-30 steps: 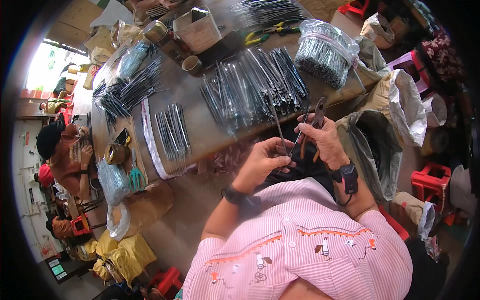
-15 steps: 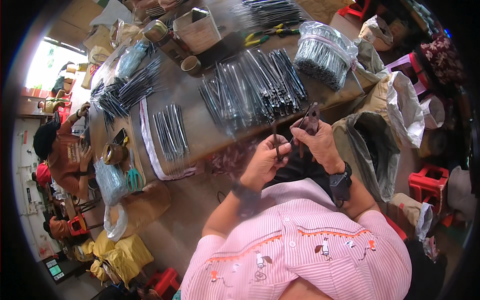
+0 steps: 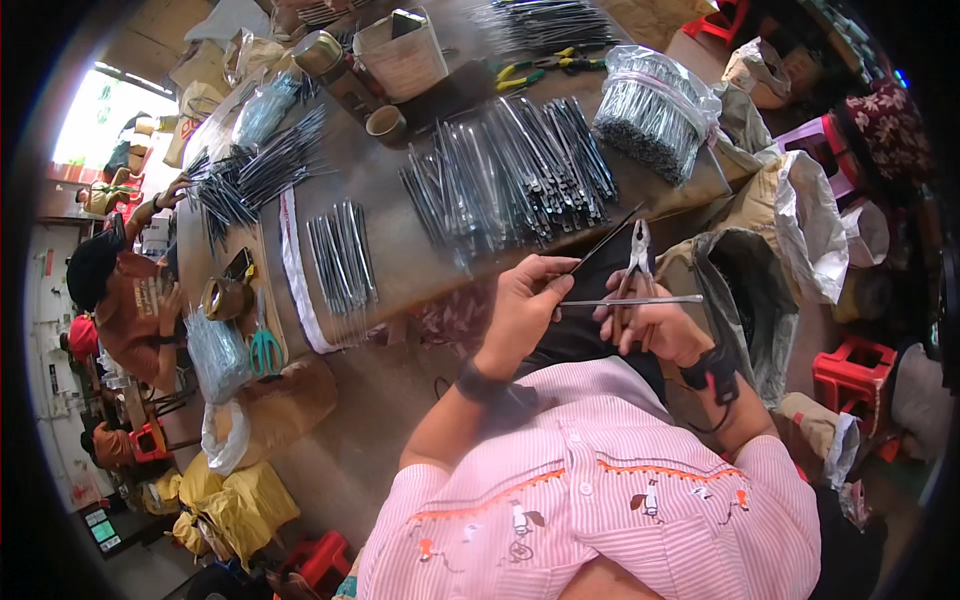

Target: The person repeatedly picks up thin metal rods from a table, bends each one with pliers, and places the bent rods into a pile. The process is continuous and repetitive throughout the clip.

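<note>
My left hand [image 3: 525, 300] pinches the ends of two thin metal rods: a dark one [image 3: 607, 238] slanting up to the right and a silvery one [image 3: 640, 300] lying level toward my right hand. My right hand [image 3: 655, 325] grips a pair of pliers [image 3: 638, 258] with its jaws pointing up, and the silvery rod crosses its fingers. Both hands hover just off the near edge of a long brown table [image 3: 400, 240]. Directly beyond them lies a large spread of dark metal rods [image 3: 510, 180].
A plastic-wrapped bundle of rods [image 3: 650, 110] sits at the table's right end. A smaller row of rods [image 3: 342, 255], a cardboard box [image 3: 405, 55], a cup [image 3: 386, 125] and green-handled pliers [image 3: 515, 72] lie farther off. An open sack [image 3: 745, 300] stands at my right. Another person [image 3: 125, 290] sits at the left.
My hands lifted from my lap toward the table edge. The silvery rod now lies level between both hands, and the pliers' jaws stand higher.
</note>
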Demonstrator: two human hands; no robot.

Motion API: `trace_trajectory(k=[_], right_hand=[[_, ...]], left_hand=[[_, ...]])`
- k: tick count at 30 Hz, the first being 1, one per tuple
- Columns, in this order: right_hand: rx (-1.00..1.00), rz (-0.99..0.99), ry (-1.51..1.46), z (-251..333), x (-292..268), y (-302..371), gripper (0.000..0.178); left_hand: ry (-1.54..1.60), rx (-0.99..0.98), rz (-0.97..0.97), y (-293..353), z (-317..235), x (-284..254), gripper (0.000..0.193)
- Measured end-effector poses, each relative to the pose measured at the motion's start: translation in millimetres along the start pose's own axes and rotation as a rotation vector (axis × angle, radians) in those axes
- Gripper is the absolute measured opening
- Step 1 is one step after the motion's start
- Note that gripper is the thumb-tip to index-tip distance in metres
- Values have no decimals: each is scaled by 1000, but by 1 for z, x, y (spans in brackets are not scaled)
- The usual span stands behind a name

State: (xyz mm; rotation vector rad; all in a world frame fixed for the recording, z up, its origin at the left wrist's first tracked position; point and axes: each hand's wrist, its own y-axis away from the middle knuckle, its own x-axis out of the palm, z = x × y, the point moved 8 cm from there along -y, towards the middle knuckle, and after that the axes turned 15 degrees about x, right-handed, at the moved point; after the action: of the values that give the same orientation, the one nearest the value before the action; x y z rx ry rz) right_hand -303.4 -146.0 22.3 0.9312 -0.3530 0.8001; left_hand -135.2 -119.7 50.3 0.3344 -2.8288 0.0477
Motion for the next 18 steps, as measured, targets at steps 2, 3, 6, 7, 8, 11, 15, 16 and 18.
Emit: trace_trajectory(k=[2, 3, 6, 7, 8, 11, 15, 16, 18], right_hand=[[1, -101, 266, 0, -2, 3, 58], [-18, -164, 415, 1, -3, 2, 61], [-144, -247, 742, 13, 0, 1, 67], [-188, -267, 783, 17, 1, 1, 68], [-190, -317, 831, 19, -1, 0, 69], [-371, -372, 967, 34, 5, 7, 64], [-419, -533, 1217, 46, 7, 16, 48], [-426, -551, 1232, 47, 8, 18, 44], [-462, -568, 1241, 50, 11, 19, 39]], left_hand=[[-113, 71, 10, 0, -10, -1, 18], [-140, 88, 18, 0, -13, -1, 18], [-196, 126, 37, -1, -19, 0, 18], [-199, 133, 39, -2, -19, 1, 18], [-209, 134, 42, -3, -19, 1, 18], [-211, 127, 48, -3, -17, 1, 18], [-185, 132, 44, -3, -12, 2, 19], [-164, 108, 37, -1, -10, 1, 20], [-140, 83, 27, -1, -6, 1, 22]])
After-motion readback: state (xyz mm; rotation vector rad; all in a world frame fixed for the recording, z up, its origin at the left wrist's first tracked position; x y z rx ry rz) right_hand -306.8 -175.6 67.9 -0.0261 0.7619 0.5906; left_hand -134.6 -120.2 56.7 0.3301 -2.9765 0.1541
